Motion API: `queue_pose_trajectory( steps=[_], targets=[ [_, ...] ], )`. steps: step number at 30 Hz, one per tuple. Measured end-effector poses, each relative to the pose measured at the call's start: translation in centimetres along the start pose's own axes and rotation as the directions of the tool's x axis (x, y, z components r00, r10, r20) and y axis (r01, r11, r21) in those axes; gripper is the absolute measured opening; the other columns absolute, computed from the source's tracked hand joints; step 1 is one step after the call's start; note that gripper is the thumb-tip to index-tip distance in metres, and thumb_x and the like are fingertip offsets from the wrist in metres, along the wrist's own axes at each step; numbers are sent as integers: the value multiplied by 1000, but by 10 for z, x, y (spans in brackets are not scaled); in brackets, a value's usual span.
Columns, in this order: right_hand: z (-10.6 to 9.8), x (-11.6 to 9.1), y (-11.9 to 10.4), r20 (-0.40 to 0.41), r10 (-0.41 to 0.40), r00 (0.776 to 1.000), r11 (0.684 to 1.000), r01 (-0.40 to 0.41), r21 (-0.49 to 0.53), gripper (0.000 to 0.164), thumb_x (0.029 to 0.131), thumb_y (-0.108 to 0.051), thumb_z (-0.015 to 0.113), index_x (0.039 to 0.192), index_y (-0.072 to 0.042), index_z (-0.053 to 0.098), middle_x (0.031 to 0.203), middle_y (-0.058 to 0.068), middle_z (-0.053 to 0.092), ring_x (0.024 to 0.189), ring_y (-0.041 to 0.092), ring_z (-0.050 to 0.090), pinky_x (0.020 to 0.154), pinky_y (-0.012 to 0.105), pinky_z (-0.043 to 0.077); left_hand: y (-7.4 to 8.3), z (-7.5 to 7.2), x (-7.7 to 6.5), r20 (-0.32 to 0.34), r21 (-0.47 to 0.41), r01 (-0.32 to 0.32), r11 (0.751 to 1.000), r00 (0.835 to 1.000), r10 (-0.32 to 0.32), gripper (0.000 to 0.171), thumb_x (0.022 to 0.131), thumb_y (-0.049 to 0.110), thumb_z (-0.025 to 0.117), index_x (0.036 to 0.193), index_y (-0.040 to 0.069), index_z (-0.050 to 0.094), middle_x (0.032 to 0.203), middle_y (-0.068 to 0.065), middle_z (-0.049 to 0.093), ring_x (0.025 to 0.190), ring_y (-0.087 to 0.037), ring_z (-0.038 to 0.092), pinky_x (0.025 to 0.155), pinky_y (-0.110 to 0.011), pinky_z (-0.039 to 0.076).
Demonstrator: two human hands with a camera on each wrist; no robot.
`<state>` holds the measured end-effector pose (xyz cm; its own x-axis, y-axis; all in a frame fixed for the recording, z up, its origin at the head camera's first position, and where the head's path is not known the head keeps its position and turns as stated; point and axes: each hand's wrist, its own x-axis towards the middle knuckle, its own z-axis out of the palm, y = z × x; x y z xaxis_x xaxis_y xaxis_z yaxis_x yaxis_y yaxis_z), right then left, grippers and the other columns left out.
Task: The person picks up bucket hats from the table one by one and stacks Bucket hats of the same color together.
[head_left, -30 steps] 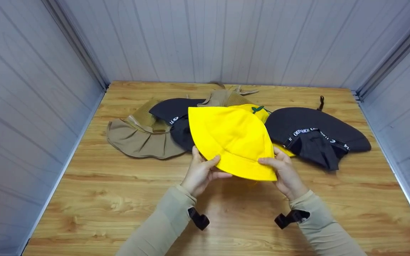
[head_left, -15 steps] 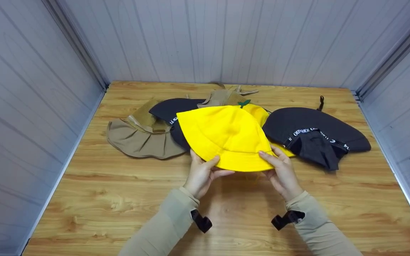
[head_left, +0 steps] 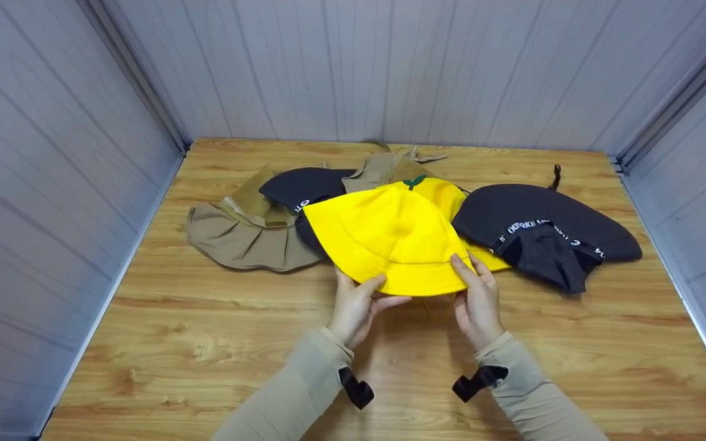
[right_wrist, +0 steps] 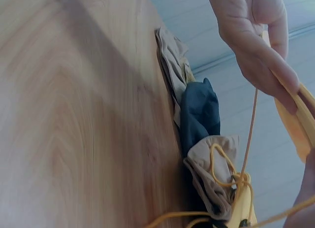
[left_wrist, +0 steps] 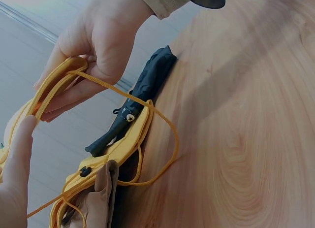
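Observation:
My two hands hold a yellow bucket hat, brim toward me and crown pointing away. A green sprout stands at its top. The left hand pinches the brim at its left, thumb on top and fingers beneath. On the other side, the right hand grips the brim the same way. From the brim hangs a thin yellow cord, looping down in the left wrist view. Behind the held hat lies another yellow hat, partly covered by it.
To the right lies a dark wide-brimmed hat with white lettering on its band. Left of the yellow hats are a tan pleated hat and another dark hat. More tan cloth lies behind. Panel walls surround the wooden table.
The yellow hat has tilted and levelled out, its front brim rising and its left tip dropping. The sprout has shifted left. Both hands keep their grip, and the right one has moved slightly left.

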<state>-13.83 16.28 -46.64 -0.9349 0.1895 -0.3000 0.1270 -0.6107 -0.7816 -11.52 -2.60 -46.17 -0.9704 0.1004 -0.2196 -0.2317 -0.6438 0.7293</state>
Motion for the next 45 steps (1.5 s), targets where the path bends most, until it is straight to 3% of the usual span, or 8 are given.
queue_pose_trajectory(
  steps=[8,14,23,32,40,45],
  targets=[
    [6,-3,3,-47,-39,998,997,42,63,34,95,2,60,124,-6,44,110,1,64,100,9,63,92,20,53,-4,3,0,19,-33,-32,999,999,32,63,96,-13,42,142,23,18,141,-18,40,110,-34,64,79,-56,58],
    [4,-3,4,-52,-82,995,996,84,34,32,94,8,58,122,-3,45,107,2,64,97,11,64,89,21,54,-3,3,1,6,20,-21,1000,1000,21,62,96,-10,47,142,21,19,138,-19,44,105,-32,66,78,-54,59],
    [0,-3,1,-61,-60,996,998,62,30,30,95,8,56,117,-8,43,104,1,63,91,10,65,83,21,56,-1,1,2,-19,65,-25,998,999,26,75,92,-10,57,146,26,18,134,-16,47,100,-28,67,75,-53,60],
    [-5,-2,-5,-40,-50,998,999,50,11,28,95,8,56,114,-9,44,102,1,60,84,11,65,73,24,58,7,-7,3,-19,114,-30,993,999,32,71,93,-1,62,145,25,20,123,-14,55,85,-25,72,70,-48,61],
    [-13,0,-18,-12,-32,999,998,32,-52,35,95,6,58,124,-7,44,114,3,57,96,10,65,85,23,56,12,-12,4,-11,180,-15,984,1000,17,62,94,8,64,143,22,27,107,-8,66,75,-21,73,63,-39,61],
    [-17,0,-24,2,-14,1000,997,14,-70,34,95,6,58,122,-8,45,116,2,57,98,9,65,86,23,56,16,-16,5,-38,216,-2,976,999,11,52,97,15,62,140,17,33,108,-8,66,78,-19,73,63,-37,61]
  ],
)
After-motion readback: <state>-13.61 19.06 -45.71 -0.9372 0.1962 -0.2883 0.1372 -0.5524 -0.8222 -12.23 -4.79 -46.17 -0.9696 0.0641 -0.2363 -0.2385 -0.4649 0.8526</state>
